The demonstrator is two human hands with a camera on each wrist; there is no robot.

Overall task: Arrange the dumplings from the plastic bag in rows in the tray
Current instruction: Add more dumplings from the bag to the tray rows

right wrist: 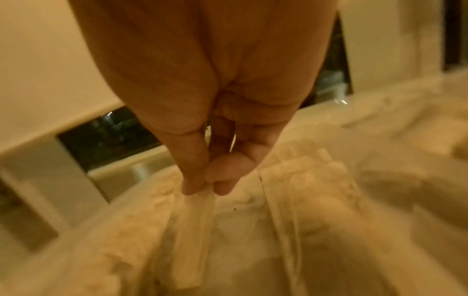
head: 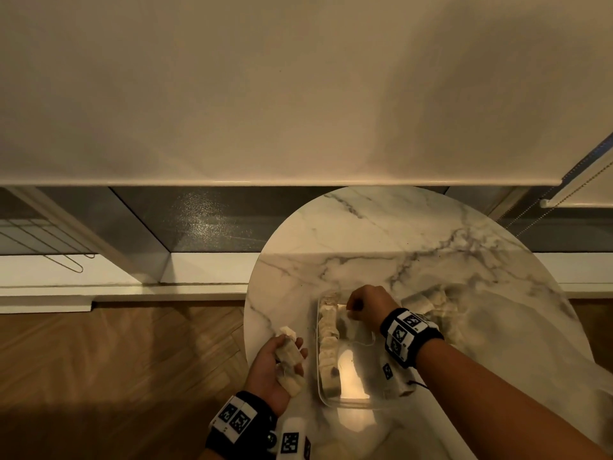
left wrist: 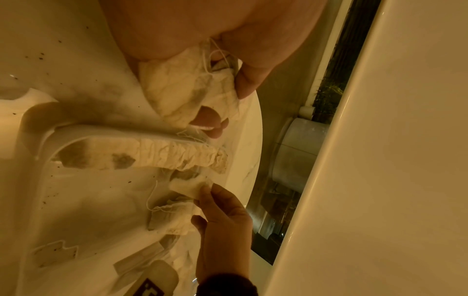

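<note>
The dumplings are pale crumpled pouches with thin strings. My left hand hovers over the table's left edge and grips several dumplings, also seen bunched in the left wrist view. A clear plastic tray lies beside it, with a row of dumplings along its left wall. Above the tray's far end, my right hand pinches one dumpling between thumb and fingers; it hangs down, blurred. The plastic bag with more dumplings lies to the tray's right.
Everything sits on a round marble table whose left rim runs close to my left hand. Wooden floor lies below on the left. A window sill and a lowered roller blind stand behind the table.
</note>
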